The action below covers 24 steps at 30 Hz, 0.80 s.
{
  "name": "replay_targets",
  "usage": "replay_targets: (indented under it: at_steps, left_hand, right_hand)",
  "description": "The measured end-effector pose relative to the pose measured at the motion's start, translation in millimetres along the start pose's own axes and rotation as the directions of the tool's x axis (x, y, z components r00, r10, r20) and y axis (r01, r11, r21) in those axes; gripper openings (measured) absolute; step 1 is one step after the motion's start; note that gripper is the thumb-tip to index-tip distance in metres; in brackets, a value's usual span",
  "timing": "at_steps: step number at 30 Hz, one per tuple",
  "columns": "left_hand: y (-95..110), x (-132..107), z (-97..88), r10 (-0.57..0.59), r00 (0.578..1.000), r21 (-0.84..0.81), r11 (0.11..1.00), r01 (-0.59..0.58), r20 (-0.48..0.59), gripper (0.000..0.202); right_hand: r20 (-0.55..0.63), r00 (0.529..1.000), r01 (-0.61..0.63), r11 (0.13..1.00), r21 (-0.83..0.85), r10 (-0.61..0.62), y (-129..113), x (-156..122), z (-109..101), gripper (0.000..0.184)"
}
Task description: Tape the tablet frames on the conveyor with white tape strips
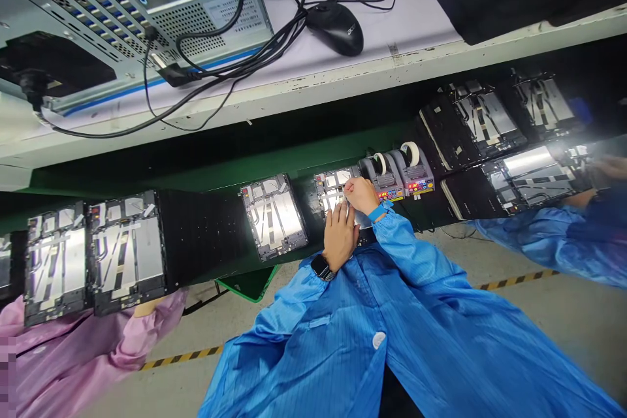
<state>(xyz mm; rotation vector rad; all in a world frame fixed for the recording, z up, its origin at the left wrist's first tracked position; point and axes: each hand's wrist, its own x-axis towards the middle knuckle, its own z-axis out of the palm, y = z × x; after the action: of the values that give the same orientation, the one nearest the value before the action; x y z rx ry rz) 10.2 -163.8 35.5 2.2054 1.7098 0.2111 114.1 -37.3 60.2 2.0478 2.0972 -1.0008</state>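
In the head view, an opened tablet [333,181] with silver plates and dark strips lies on the dark bench in front of me. My left hand [341,235], with a watch at the wrist, rests on its lower part with the fingers stretched out. Over the tablet's right side is my right hand [361,194], with a blue strap at the wrist. Its thumb and fingers are pinched together; what they hold, if anything, is too small to make out. My hands hide much of this tablet. Another opened tablet [275,217] lies to its left.
Two tape dispensers [386,176] [415,170] with lit displays stand right of my hands. More opened tablets [125,251] [533,173] lie along both sides. Co-workers' sleeves show at left, pink [147,333], and right, blue [533,232]. A shelf above carries a computer case [196,19], cables and a mouse [336,27].
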Motion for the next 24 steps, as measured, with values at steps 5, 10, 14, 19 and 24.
replay_targets:
  at_steps: [5,10,14,19,24]
  left_hand:
    - [-1,0,1.4,0.014,1.0,-0.002,1.0,-0.014,-0.013,0.056]
    - [-1,0,-1.1,0.01,1.0,-0.017,1.0,-0.01,-0.006,0.056]
    - [-10,-4,-15.2,0.0,0.999,-0.099,0.995,-0.005,-0.051,0.06]
    - [-41,7,-20.0,-0.31,0.914,-0.24,0.938,0.25,-0.262,0.063]
    - [-76,41,0.4,-0.542,0.82,-0.516,0.763,0.39,-0.182,0.063]
  right_hand:
    - [-0.047,0.999,0.016,0.997,0.069,-0.013,3,3,6,0.018]
    - [-0.054,0.998,0.014,0.999,0.033,-0.013,7,4,7,0.013]
    - [-0.093,0.994,-0.054,0.998,-0.033,0.051,13,2,1,0.027]
    - [-0.128,0.99,-0.063,0.995,-0.081,0.052,0,-1,5,0.063]
    - [-0.107,0.993,-0.054,0.994,-0.092,0.044,-13,3,15,0.07]
